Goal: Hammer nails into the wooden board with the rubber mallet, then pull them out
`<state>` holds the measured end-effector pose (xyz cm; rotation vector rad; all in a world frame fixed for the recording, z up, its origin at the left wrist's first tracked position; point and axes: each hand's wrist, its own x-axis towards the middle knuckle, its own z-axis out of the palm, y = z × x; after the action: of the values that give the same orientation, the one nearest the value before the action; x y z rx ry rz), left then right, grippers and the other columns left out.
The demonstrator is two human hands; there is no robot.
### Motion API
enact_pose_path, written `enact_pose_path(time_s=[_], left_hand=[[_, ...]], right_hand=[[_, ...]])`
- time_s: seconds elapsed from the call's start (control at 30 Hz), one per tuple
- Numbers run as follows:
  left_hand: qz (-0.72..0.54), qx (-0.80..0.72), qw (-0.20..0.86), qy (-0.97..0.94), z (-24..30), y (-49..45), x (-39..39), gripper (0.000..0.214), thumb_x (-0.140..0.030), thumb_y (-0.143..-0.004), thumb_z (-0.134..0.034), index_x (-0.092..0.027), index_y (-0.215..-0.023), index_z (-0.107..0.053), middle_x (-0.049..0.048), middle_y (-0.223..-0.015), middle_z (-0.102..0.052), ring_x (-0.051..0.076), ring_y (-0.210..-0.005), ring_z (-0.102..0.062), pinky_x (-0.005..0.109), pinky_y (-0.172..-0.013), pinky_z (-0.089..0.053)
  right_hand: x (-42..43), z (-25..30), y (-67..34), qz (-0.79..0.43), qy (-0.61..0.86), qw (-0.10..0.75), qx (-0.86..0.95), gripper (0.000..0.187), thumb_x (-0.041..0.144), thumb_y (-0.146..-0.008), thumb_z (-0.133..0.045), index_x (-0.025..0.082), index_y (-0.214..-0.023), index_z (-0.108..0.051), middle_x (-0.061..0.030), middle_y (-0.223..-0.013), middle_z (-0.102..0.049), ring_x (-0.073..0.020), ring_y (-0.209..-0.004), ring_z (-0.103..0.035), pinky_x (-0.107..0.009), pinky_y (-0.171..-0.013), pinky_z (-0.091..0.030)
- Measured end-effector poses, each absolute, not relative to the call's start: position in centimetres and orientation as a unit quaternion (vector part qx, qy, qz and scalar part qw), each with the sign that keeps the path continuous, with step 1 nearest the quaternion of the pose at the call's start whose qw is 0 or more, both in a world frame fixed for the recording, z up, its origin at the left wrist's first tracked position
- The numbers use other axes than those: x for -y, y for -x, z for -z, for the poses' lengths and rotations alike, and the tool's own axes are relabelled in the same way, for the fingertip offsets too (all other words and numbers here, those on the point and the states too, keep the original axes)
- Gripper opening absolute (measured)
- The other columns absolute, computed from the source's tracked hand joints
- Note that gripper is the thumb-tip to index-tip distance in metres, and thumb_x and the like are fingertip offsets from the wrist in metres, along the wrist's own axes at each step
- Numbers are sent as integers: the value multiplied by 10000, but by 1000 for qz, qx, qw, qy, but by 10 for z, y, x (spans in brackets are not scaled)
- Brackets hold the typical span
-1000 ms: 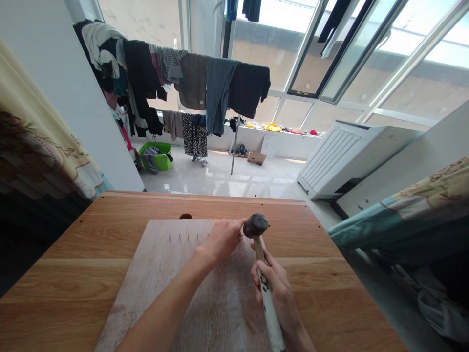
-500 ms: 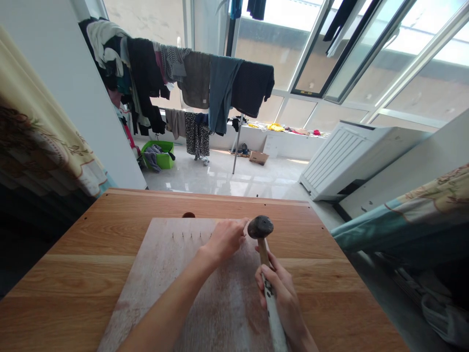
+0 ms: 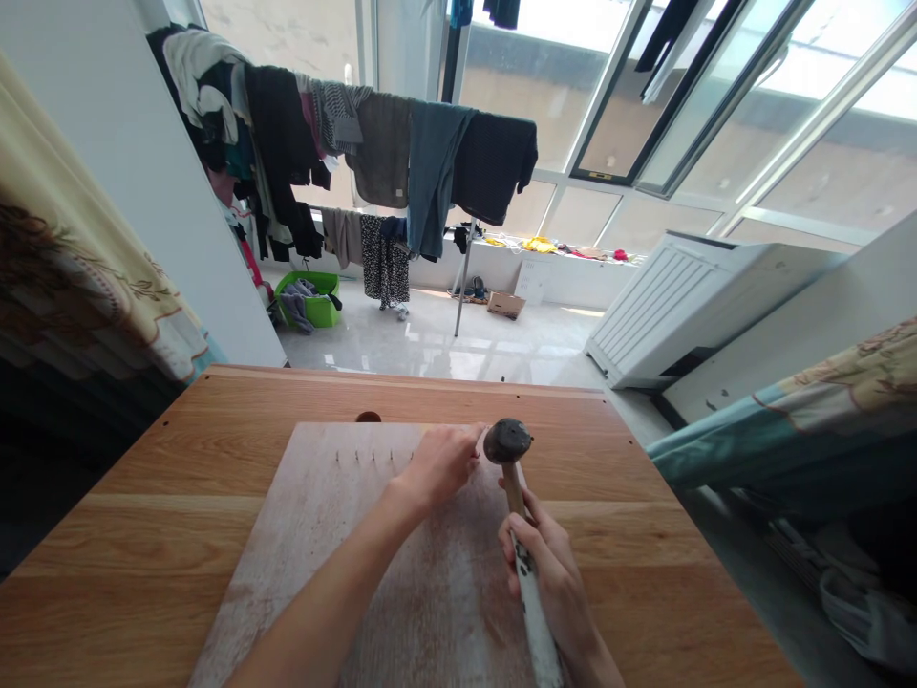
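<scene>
A pale, worn wooden board (image 3: 308, 545) lies flat on the table. Several thin nails (image 3: 373, 457) stand upright in a row along its far edge. My left hand (image 3: 444, 465) rests at the far right part of the board, its fingers closed in a pinch; what they hold is hidden from view. In my right hand (image 3: 541, 554) is a hammer (image 3: 526, 592), gripped by its white-flecked handle. The dark, round hammer head (image 3: 508, 440) is raised just to the right of my left fingertips.
The brown wooden table (image 3: 645, 545) extends on both sides of the board. Beyond it, clothes (image 3: 444, 162) hang on a drying rack above a green basket (image 3: 308, 299). A white ribbed panel (image 3: 666, 306) leans at right. Curtains (image 3: 817, 411) flank the table.
Almost nothing differs. Both hands and the hammer keep their places, and the view has shifted very slightly.
</scene>
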<state>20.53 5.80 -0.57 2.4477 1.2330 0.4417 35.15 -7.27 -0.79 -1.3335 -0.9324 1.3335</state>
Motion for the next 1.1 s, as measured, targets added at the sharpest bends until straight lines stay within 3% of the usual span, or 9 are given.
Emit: enact_pose_path(time_s=[0.2, 0.4, 0.5, 0.83, 1.0, 1.1], left_hand=[[-157, -424, 195, -870, 6, -206, -57, 446, -155, -883, -630, -229, -1322, -604, 60, -1005, -792, 233, -923, -745, 312, -809, -540], [-204, -414, 185, -868, -3, -201, -56, 589, -307, -884, -728, -172, -1420, -525, 138, -1271, -717, 278, -1146, -686, 416, -970, -530], [-256, -411, 173, -858, -21, -193, -55, 529, -338, -920, -700, -164, -1393, -539, 120, -1197, -741, 268, -1092, -702, 437, -956, -533], [-412, -388, 140, -813, -87, -162, -39, 255, -205, -964, -615, -192, -1217, -644, 43, -1011, -769, 208, -974, -714, 398, -924, -545], [-377, -353, 124, -847, -89, -147, -27, 221, -225, -984, -588, -198, -1189, -666, 45, -1025, -768, 204, -995, -712, 381, -921, -551], [-323, -346, 95, -876, -78, -124, -16, 202, -278, -1010, -553, -202, -1142, -686, 56, -1054, -762, 212, -1003, -704, 399, -934, -544]], right_hand=[[69, 9, -352, -536, 542, 526, 376, 566, 588, -868, -665, 175, -1244, -578, 80, -600, -533, -59, -371, -452, -164, -365, -366], [68, 13, -352, -528, 547, 533, 370, 625, 570, -855, -691, 184, -1307, -499, 86, -603, -539, -70, -399, -451, -163, -376, -362], [68, 16, -352, -522, 567, 527, 357, 652, 564, -831, -715, 191, -1312, -484, 87, -601, -537, -83, -414, -462, -168, -379, -362], [64, 24, -353, -529, 556, 533, 356, 639, 548, -803, -737, 169, -1270, -521, 71, -627, -550, -107, -466, -479, -207, -436, -390], [64, 22, -351, -517, 561, 537, 360, 596, 521, -801, -738, 171, -1246, -553, 68, -633, -548, -116, -485, -471, -217, -453, -390], [62, 20, -353, -503, 558, 545, 373, 490, 514, -814, -697, 156, -1136, -605, 44, -610, -565, -127, -509, -464, -223, -467, -384]])
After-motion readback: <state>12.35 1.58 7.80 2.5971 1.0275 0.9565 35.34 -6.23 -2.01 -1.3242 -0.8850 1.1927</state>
